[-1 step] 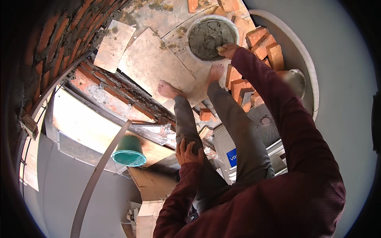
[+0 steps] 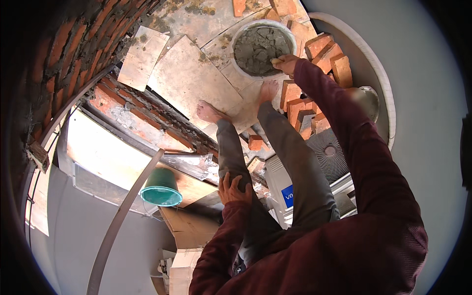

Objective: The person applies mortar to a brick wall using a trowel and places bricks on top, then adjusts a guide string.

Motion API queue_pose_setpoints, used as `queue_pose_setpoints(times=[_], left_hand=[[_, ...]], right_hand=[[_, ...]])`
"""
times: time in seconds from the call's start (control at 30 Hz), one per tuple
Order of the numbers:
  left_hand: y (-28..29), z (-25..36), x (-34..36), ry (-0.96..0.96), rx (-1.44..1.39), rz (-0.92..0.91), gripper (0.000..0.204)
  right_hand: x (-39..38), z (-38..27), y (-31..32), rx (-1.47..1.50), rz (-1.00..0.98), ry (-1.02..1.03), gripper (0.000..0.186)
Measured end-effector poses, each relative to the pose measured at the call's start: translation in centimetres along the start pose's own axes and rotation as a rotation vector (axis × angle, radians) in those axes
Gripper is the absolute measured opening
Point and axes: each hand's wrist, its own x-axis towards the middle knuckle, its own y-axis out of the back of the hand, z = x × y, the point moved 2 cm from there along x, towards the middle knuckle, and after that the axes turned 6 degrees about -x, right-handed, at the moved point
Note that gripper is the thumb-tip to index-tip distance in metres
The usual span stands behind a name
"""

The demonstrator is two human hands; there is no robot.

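My right hand (image 2: 286, 64) is closed around the pale handle of what looks like a trowel (image 2: 276, 61), at the right side of a round bucket (image 2: 233, 55) with a pale rim. Lumpy grey mortar (image 2: 258, 46) fills much of the bucket, and the tool's blade cannot be seen. Lower down, my left hand (image 2: 235, 190) rests on my left leg near the knee, fingers spread, holding nothing.
Loose orange bricks (image 2: 340, 70) are piled right of the bucket, beside a curved pale rim (image 2: 378, 73). Boards (image 2: 189, 73) lie under my bare feet. A brick wall (image 2: 73, 46) rises left. A green bucket (image 2: 161, 188) and a fan unit (image 2: 328, 152) are lower.
The mortar's surface looks slightly different, and my right hand has shifted slightly at the bucket's edge. My left hand stays on my leg.
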Motion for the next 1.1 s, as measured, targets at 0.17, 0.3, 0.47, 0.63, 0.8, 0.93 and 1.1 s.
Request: queue_pose_setpoints(times=[0.17,0.3,0.47,0.63,0.8,0.93,1.1], left_hand=[[-0.9,-0.1,0.5,0.032,0.037,-0.017,0.042],[-1.5,0.5,1.6,0.085,0.091,-0.04,0.039],[-1.7,1.9,1.7,0.109,0.197,-0.03,0.039],[-1.4,2.4,2.0,0.104,0.237,-0.025,0.038],[-0.8,2.7,2.6,0.047,0.284,-0.014,0.035],[-1.1,1.6,2.4,0.026,0.275,-0.019,0.035],[-1.2,1.3,2.6,0.091,0.237,-0.087,0.038]], right_hand=[[-8.2,-1.8,2.7,0.924,-0.286,-0.35,0.046],[-10.6,-0.7,-0.4,0.675,-0.191,-0.254,0.039],[-7.2,-7.7,-3.0,0.805,-0.226,-0.28,0.017],[-1.3,-8.3,-4.7,2.027,-0.402,-0.12,0.011],[-5.3,-6.8,-6.2,2.762,-0.56,0.031,0.036],[-10.6,-6.9,-6.3,2.973,-0.684,0.215,0.045],[-17.4,-4.5,-3.6,2.121,-0.512,0.099,0.042]])
